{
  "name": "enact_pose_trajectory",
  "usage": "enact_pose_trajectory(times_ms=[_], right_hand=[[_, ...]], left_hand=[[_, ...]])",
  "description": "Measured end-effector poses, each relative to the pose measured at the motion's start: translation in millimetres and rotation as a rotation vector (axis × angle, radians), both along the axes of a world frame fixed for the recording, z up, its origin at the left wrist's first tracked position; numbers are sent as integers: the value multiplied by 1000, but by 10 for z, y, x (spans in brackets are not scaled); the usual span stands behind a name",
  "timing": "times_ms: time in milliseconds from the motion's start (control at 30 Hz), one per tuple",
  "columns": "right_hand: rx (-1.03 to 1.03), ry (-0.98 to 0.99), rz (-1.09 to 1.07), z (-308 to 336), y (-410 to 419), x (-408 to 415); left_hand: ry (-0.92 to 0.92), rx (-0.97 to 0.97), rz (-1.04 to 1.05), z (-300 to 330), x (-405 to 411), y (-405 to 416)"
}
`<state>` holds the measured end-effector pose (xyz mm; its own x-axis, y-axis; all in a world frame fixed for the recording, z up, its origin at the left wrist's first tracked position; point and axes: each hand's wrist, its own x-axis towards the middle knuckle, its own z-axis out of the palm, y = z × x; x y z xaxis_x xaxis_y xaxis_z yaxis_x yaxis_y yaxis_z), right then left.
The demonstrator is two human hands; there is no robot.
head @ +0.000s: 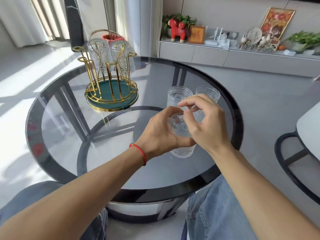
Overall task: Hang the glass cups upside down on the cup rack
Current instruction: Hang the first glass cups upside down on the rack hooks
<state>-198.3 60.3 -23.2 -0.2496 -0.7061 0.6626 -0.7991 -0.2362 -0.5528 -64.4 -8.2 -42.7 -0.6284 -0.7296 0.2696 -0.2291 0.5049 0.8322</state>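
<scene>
A gold wire cup rack (110, 90) with a green round base stands at the far left of the round glass table (69, 135). Two ribbed glass cups (102, 54) hang upside down on its back prongs; the front prongs are bare. My left hand (155, 135) grips a clear embossed glass cup (181, 130) above the table's right half. My right hand (204, 123) hovers at the cup's top, fingers curled and touching its rim. Two more upright glass cups (178, 95) stand just behind my hands.
A pink-rimmed container (112, 38) shows behind the rack. A sideboard (225, 56) with ornaments and plants runs along the back wall. A second table's edge (308, 129) is at the right. My knees in jeans sit under the table's near edge.
</scene>
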Motion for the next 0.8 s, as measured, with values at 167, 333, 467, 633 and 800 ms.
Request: enact_pose_trajectory(times_ms=[167, 333, 467, 633, 800], right_hand=[[39, -65, 108, -7, -34, 179], [347, -262, 171, -119, -129, 371], [419, -507, 182, -175, -291, 403], [458, -788, 316, -143, -473, 392], [366, -754, 261, -52, -560, 379]], left_hand=[[126, 262, 103, 190, 239, -259], [276, 664, 108, 321, 472, -532], [409, 861, 33, 309, 633, -659], [452, 913, -5, 252, 697, -763], [240, 611, 77, 143, 890, -988]])
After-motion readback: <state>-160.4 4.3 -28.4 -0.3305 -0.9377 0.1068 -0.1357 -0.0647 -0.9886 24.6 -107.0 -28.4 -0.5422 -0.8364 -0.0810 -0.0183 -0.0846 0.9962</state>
